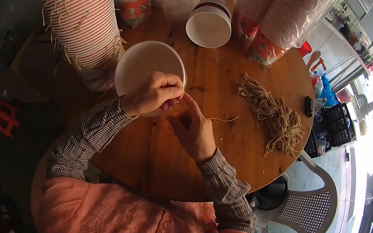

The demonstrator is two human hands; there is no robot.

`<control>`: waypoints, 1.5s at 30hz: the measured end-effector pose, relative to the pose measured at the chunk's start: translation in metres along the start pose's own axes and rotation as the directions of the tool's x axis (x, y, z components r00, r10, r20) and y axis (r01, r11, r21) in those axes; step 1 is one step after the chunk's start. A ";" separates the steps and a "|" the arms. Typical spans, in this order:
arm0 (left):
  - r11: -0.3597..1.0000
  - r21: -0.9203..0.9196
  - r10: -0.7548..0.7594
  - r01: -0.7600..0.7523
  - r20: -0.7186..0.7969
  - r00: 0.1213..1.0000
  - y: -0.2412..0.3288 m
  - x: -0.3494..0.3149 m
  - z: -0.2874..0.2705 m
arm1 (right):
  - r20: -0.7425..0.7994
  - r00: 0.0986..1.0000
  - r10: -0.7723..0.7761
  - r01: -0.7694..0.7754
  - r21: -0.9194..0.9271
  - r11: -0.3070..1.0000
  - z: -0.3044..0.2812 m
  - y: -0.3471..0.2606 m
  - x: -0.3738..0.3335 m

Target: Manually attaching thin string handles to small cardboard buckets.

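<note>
A paper bucket [143, 57] with a pale inside lies tipped on the round wooden table, its mouth toward me. My left hand [155, 92] is curled closed in front of its right rim. Close against it, the thumb and forefinger of my right hand [195, 130] pinch at the same spot. A thin piece of twine [225, 120] trails out to the right from behind my right hand; its other end is hidden between my fingers. To the right lies a loose heap of tan twine [273, 114].
A tall stack of orange paper buckets [77, 14] with twine strands leans at the left. Plastic-wrapped bucket stacks [283, 24] stand at the back, near another tipped bucket [208, 27]. A small black object [309, 104] sits by the right edge; a plastic chair [306, 210] stands beyond.
</note>
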State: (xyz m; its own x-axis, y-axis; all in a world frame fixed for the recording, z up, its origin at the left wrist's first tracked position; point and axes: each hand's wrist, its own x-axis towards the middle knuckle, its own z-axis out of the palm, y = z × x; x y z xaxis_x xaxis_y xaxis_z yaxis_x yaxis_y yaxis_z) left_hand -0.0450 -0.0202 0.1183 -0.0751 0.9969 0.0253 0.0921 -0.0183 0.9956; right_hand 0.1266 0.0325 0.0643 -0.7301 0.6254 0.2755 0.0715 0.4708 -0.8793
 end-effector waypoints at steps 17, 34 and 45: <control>0.989 -0.075 0.134 -0.130 0.043 0.990 -0.011 0.011 0.011 | -0.181 0.974 -0.135 0.061 -0.365 0.929 -0.081 -0.032 -0.043; 0.980 -0.180 0.112 -0.089 0.125 0.986 -0.015 0.016 0.021 | -0.126 0.841 -0.526 0.432 -0.427 0.794 -0.081 -0.036 0.038; 0.991 -0.105 0.100 -0.080 0.205 0.974 -0.007 0.016 0.023 | -0.204 0.971 -0.122 0.128 0.017 0.992 -0.068 0.022 0.041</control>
State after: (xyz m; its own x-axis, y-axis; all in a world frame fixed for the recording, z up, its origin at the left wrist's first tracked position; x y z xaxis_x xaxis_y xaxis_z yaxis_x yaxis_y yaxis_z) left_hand -0.0241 -0.0019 0.1098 0.1396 0.9845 0.1060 -0.0066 -0.1062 0.9943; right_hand 0.1447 0.1109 0.0830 -0.5792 0.6772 0.4538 -0.0340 0.5361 -0.8435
